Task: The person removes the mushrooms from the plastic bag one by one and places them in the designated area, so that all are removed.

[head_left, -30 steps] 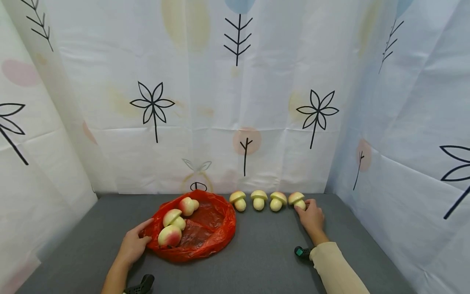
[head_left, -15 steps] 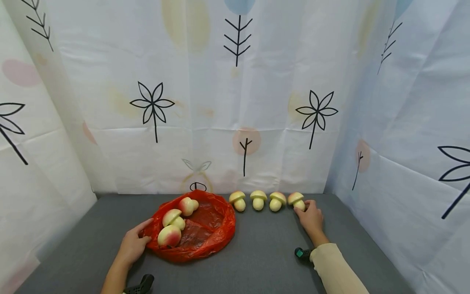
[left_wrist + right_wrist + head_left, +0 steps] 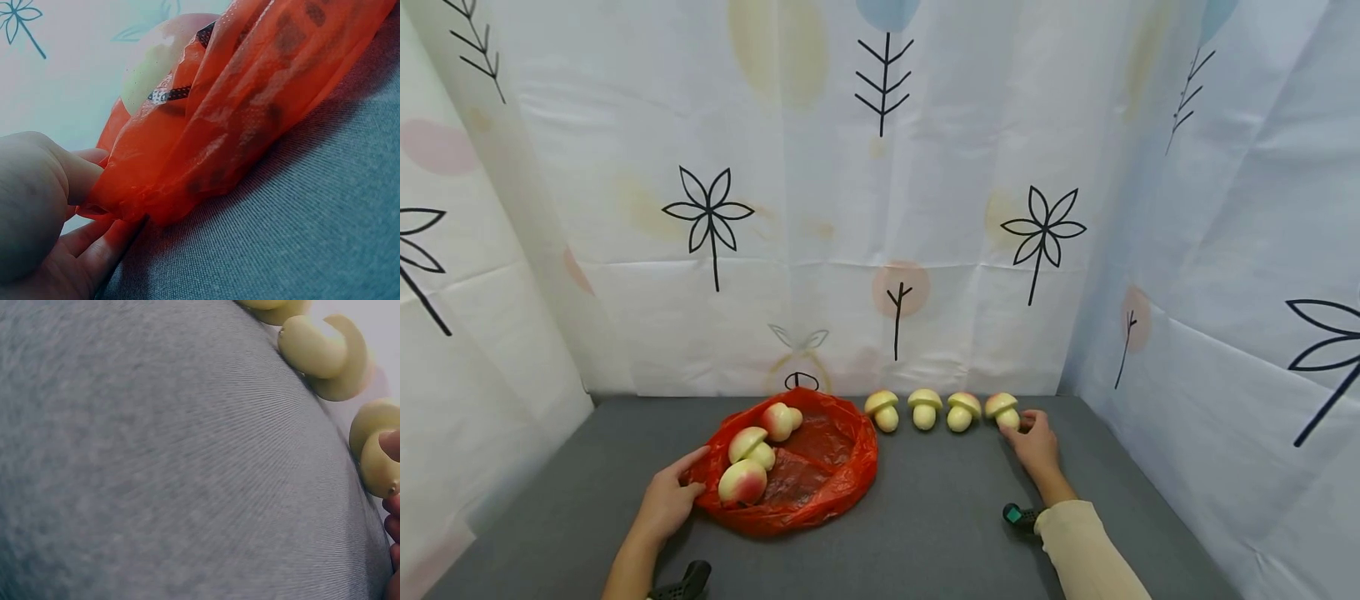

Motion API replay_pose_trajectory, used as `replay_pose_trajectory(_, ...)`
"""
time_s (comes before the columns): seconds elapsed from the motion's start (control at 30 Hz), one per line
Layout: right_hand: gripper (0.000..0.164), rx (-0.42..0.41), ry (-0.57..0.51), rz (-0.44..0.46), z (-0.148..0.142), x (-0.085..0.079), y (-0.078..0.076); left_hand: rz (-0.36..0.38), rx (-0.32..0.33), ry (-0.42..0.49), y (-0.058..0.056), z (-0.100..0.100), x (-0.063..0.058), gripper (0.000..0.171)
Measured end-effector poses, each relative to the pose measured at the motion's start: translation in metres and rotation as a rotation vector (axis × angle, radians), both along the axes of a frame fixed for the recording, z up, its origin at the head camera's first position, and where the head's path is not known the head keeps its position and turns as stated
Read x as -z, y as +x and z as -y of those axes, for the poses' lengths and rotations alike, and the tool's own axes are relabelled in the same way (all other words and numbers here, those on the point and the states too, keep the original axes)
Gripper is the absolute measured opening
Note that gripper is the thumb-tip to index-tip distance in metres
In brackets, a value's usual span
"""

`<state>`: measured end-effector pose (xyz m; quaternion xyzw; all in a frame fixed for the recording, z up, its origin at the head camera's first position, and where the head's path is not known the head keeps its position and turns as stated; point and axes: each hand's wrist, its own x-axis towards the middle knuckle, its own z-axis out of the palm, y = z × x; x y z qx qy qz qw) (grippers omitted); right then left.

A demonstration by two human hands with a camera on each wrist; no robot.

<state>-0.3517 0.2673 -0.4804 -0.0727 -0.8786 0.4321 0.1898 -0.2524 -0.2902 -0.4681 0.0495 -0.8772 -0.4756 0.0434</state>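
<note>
Dark printing shows on the outer side of the red plastic bag, but it is too creased for me to read. Only my left wrist view gives that printing; the head view shows the bag's open mouth and, inside it, three mushroom pieces at its 8, 10 and 12 o'clock.

My left hand is at the bag's 9 o'clock, its fingers and thumb pinching the rim. My right hand holds the stem of the end mushroom, which is at that hand's 10 o'clock on the grey worktop. From there three more mushrooms run in a row toward 9 o'clock, spaced apart, the nearest to the bag just beside its 2 o'clock edge.

My right wrist view alone shows the small brown nub at the held stem's end, with my thumb tip on the stem. Behind everything, at 12 o'clock, hangs a pale cloth printed with outlined flowers.
</note>
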Motion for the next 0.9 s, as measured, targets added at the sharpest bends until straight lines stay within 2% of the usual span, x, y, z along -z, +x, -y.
replay_pose_trajectory(0.47, 0.061, -0.054, -0.072, 0.033, -0.005, -0.003, 0.004, -0.020, 0.014, 0.000, 0.000, 0.001, 0.000, 0.060)
replay_pose_trajectory(0.67, 0.064, -0.089, -0.203, 0.057, -0.008, -0.006, 0.006, -0.024, 0.013, -0.007, 0.000, 0.000, 0.000, 0.060)
replay_pose_trajectory(0.8, 0.064, -0.082, -0.286, 0.073, -0.012, -0.012, 0.009, -0.029, 0.014, -0.013, 0.001, 0.000, 0.000, 0.060)
replay_pose_trajectory(0.9, 0.064, -0.063, -0.306, 0.083, -0.014, -0.019, 0.012, -0.026, 0.013, -0.019, 0.001, -0.001, -0.001, 0.059)
